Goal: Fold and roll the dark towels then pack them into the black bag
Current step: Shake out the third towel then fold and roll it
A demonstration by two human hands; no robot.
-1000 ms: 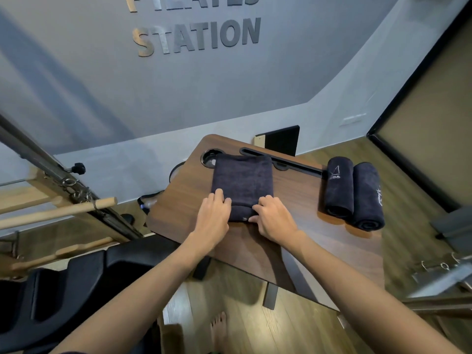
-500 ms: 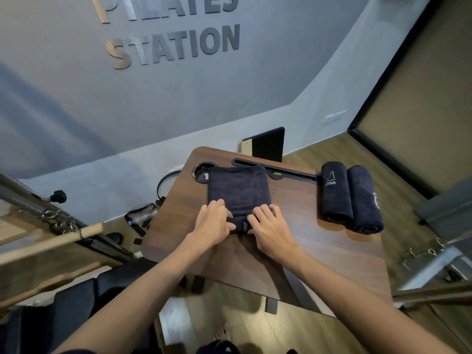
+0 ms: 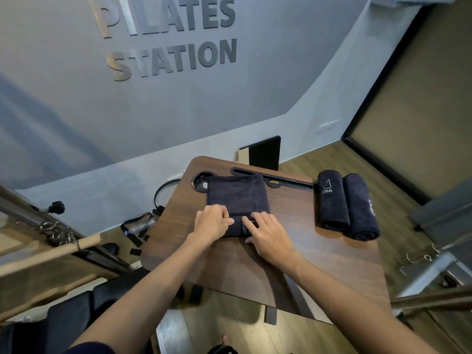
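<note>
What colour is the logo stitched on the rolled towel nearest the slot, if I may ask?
White, on the dark rolled towel; head view.

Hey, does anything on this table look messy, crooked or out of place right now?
Nothing stands out. Two rolled towels lie side by side at the table's right edge, the right one slightly past it. The left hand and right hand are rolling the folded towel's near end evenly.
</note>
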